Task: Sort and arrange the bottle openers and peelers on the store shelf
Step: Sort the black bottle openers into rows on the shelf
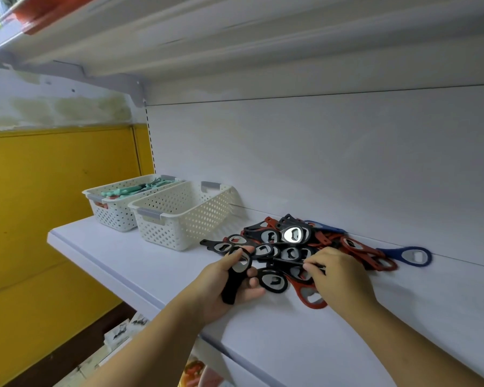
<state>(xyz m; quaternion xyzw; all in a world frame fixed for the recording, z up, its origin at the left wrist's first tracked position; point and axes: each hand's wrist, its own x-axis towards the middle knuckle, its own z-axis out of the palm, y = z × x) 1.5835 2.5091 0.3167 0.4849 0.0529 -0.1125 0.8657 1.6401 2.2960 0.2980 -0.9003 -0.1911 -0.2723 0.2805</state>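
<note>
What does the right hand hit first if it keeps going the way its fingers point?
Probably the black bottle openers at the near middle of the pile. The right hand points up-left into it, fingertips already about touching one. Depth is unclear from this single view.

Two baskets stand side by side at the shelf's (151, 275) left end. The left basket (115, 213) holds peelers (134, 188); nothing shows in the right basket (185, 219). Right of them, a pile of bottle openers (305, 247) lies against the back panel (319, 163). One stray opener (408, 255) lies at the pile's right edge.
</note>
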